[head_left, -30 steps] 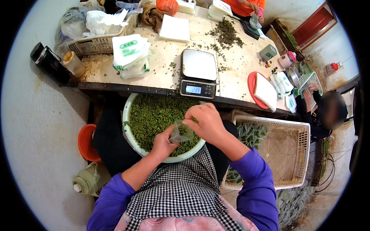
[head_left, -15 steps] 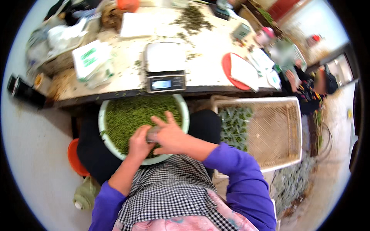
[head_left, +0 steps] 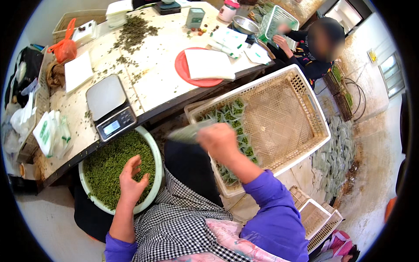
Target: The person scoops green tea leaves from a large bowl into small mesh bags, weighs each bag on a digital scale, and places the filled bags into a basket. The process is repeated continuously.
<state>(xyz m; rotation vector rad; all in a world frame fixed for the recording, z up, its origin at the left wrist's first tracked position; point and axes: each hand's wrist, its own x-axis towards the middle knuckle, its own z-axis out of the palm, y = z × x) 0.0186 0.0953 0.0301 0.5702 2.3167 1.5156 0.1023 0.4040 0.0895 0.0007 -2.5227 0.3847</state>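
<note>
My right hand (head_left: pixel 220 142) is closed around one end of a small clear plastic bag (head_left: pixel 187 133), blurred by motion and with something green inside. It is above the near left edge of a white plastic crate (head_left: pixel 281 118). Rows of similar bags (head_left: pixel 238 126) with green contents line the crate's left side. Over a pale round basin (head_left: pixel 158 174) my left hand (head_left: pixel 133 177) is empty, its fingers apart and curved. Small green berries (head_left: pixel 102 174) fill the basin, which rests at my lap.
A digital scale (head_left: pixel 107 98) sits at the table's front edge. Right of it, a red plate (head_left: pixel 185 70) bears white sheets. Another person (head_left: pixel 314 48) works beside a green basket (head_left: pixel 279 22). Several bags (head_left: pixel 334 157) cover the floor right of the crate.
The view has turned to the right. My hands, together over the basin before, are now apart: the right has carried the bag rightward to the crate, while the left stays over the berries, its fingers spread.
</note>
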